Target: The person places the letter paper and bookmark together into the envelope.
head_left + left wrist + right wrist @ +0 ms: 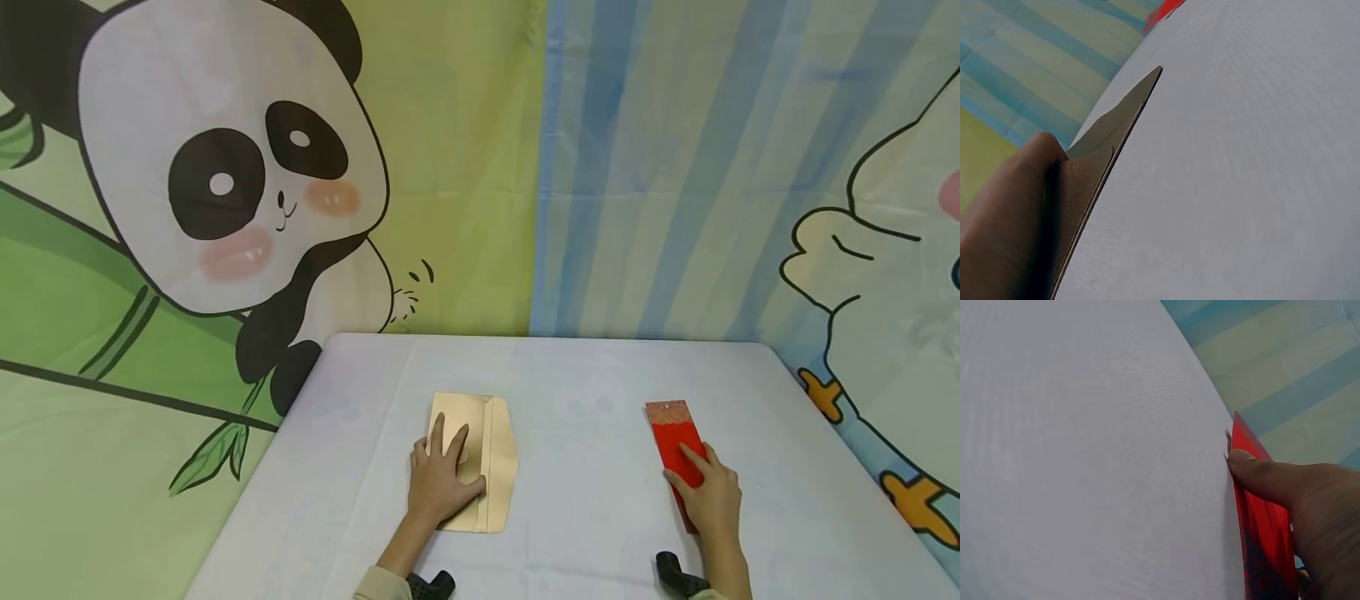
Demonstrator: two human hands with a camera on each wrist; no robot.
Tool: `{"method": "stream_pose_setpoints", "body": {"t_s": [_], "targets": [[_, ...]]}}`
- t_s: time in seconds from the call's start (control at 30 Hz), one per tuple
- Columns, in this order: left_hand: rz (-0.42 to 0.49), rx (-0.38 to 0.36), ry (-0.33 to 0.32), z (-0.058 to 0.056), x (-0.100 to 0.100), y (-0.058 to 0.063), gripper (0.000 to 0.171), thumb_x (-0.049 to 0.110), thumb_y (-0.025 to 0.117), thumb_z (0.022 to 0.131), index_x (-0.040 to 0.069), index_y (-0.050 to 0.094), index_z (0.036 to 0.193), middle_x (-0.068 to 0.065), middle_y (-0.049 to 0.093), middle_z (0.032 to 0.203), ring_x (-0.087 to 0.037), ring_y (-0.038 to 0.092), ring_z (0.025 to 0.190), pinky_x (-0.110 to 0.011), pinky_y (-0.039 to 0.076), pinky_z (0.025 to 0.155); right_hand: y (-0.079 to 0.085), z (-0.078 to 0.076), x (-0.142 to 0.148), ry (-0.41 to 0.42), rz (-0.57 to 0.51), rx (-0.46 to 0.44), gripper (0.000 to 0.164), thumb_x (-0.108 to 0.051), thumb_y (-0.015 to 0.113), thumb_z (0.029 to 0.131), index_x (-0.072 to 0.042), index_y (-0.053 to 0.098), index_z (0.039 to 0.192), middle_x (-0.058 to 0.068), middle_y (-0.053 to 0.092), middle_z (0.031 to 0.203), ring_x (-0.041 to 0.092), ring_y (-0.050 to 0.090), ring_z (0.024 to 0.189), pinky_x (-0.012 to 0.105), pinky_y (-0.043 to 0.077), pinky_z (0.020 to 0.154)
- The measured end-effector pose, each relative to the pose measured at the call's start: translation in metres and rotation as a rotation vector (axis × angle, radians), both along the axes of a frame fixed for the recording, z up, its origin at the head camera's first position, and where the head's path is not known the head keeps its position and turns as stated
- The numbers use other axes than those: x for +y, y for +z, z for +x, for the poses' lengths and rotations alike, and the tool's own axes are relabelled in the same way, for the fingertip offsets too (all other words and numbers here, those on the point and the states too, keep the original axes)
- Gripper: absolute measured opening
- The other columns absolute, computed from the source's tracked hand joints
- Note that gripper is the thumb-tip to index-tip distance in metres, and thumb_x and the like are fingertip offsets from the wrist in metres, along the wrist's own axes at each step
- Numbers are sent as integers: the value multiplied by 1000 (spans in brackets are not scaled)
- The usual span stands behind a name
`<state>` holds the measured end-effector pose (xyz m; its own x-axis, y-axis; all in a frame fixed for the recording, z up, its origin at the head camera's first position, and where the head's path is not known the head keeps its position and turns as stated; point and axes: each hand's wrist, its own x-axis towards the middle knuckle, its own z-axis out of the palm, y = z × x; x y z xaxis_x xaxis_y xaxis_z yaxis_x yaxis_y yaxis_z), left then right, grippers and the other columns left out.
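Note:
In the head view my left hand (442,482) rests on a pale gold paper envelope (501,467), its fingers spread across the front. The envelope's pointed flap is unfolded toward the right. Close up in the left wrist view, the thumb (1041,150) lies over the envelope (1094,169). Farther right, my right hand (712,492) holds a narrow red envelope (675,433) with a patterned band at its far end. In the right wrist view the thumb (1272,478) is at the long edge of the red envelope (1266,525); the other fingers are mostly hidden.
Both envelopes are on a white-covered table (577,467) with rounded far corners. Behind it hangs a printed cloth backdrop (465,167) with a panda and stripes. Black wrist devices (675,575) show near the front edge.

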<state>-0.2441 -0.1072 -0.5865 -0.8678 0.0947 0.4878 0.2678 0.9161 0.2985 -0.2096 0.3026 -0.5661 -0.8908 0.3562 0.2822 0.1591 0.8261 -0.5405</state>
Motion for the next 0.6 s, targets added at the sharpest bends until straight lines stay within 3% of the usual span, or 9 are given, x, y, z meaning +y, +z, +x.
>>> {"method": "stream_pose_setpoints", "body": {"t_s": [0.17,0.33,0.5,0.6], "targets": [[2,-17,5,0,0,0,82,60,60,56,31,45,131,-10,21,147,-35,39,102,-46,30,83,0,-1,0,-21,-17,14,59,-19,74,70,-6,53,124,27,36,133,45,33,105,54,33,81],[7,-27,5,0,0,-1,82,61,60,56,32,44,132,-9,20,148,-35,38,103,-46,29,85,3,-1,-1,-36,-63,64,56,-20,73,72,-8,54,124,28,37,131,44,32,105,48,31,75],[-4,2,9,0,0,-1,82,60,60,55,31,46,130,-11,23,146,-35,39,101,-45,30,82,8,1,-2,-47,-202,125,44,-18,66,80,-11,56,122,28,42,127,44,33,108,49,30,77],[-5,16,4,-1,1,1,81,60,60,56,30,47,130,-12,24,146,-35,40,100,-45,30,80,11,3,-2,-70,-323,132,40,-20,64,81,-15,58,121,23,47,124,35,39,104,43,34,76]]}}
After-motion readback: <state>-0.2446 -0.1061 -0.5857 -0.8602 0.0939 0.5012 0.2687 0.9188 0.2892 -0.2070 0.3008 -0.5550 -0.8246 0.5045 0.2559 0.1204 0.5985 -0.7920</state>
